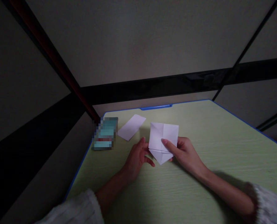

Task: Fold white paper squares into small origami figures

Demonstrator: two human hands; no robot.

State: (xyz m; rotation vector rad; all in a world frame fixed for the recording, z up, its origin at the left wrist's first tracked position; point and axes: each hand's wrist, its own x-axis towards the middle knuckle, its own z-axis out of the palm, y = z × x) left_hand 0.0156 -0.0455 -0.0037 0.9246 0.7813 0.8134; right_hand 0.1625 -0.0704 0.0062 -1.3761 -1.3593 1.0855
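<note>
A folded sheet of white paper point(157, 137) is held up over the table, with a crease down its middle, a crosswise fold low down and a pointed lower end. My right hand point(183, 152) grips it from the right, thumb pressed on the front and fingers behind. My left hand point(137, 157) is at the paper's lower left edge, its thumb raised and its fingers apart. Some left fingertips reach the edge; whether they touch it I cannot tell. Beyond my left hand, a white paper strip point(131, 127) lies flat on the table.
The light green table point(222, 149) has a blue rim. At its far edge is a blue handle-like piece point(156, 107). A pixelated, phone-like device point(105, 133) lies at the left edge. Grey panels with dark bands point(152, 88) stand close behind the table.
</note>
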